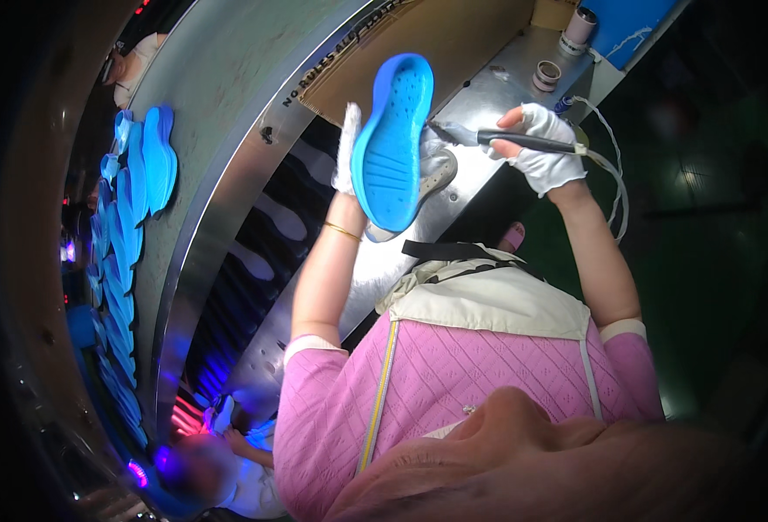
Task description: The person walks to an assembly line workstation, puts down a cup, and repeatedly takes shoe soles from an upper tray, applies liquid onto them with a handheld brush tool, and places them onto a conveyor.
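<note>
A bright blue shoe sole (392, 143) stands tilted up in front of me, its ribbed and dimpled inner face showing. My left hand (347, 152), in a white glove, grips it along its left side; most of the fingers are hidden behind it. My right hand (540, 150), in a white glove with bare fingertips, is closed round a corded pen-shaped tool (523, 142) with a black handle and a pale metal tip. That tip points left, close to the sole's right edge; I cannot tell whether it touches. Behind the blue sole a grey sole (439, 178) partly shows.
Under my hands runs a metal bench (479, 109), with a cardboard box (419, 35) at its far side and tape rolls (546, 76) at the back right. A conveyor belt (197, 78) on the left carries rows of blue soles (159, 157). Another person (253, 483) works at the lower left.
</note>
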{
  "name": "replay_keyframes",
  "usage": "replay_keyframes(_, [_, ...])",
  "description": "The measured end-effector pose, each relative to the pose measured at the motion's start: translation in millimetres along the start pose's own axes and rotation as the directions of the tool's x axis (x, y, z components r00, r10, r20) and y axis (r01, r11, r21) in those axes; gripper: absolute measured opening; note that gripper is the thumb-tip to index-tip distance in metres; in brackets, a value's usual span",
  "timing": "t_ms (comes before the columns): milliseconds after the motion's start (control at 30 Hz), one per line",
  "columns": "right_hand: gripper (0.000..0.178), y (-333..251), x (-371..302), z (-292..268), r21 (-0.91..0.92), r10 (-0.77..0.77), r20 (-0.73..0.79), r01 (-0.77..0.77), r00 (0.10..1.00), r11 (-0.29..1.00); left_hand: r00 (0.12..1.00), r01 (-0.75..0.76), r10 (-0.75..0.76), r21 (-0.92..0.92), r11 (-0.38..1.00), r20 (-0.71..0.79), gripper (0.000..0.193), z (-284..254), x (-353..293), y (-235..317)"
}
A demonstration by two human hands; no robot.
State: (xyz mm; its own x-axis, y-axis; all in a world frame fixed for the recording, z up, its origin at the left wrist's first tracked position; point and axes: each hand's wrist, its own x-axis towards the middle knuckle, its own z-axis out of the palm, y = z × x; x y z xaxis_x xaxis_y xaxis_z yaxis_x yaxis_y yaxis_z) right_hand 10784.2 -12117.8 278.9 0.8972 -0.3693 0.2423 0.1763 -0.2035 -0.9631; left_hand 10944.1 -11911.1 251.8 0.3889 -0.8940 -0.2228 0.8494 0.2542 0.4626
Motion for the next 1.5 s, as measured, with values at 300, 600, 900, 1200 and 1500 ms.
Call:
replay_keyframes(300, [0.015, 1.0, 15.9, 14.9, -0.381, -0.278, -0.109, 0.218, 0.954, 0.898, 0.989, -0.143, 0.145, -0.073, 0.987, 0.025, 0.065, 23.5, 18.3, -80.9])
replay_keyframes(600, [0.021, -16.0, -11.6, 29.4, -0.221, -0.52, 0.009, 0.509, 0.854, 0.832, 0.946, -0.304, 0.314, 0.113, 0.946, -0.081, 0.077, 37.6, 20.3, -77.5])
replay_keyframes(900, [0.025, -34.7, -38.7, 30.9, -0.19, -0.298, 0.169, 0.328, 0.939, 0.925, 0.916, -0.4, 0.4, 0.009, 0.917, 0.029, 0.077, 39.2, 19.2, -65.8])
replay_keyframes(1200, [0.014, -16.3, -34.7, 14.8, 0.062, 0.06, 0.114, -0.068, 0.992, 0.996, 0.919, -0.381, 0.394, -0.248, 0.891, 0.002, 0.087, 62.9, -3.5, -82.3])
replay_keyframes(1500, [0.014, -26.6, -52.2, 38.4, 0.167, -0.207, 0.207, 0.174, 0.956, 0.97, 0.909, -0.411, 0.414, -0.076, 0.908, 0.036, 0.086, 51.1, -3.1, -78.8])
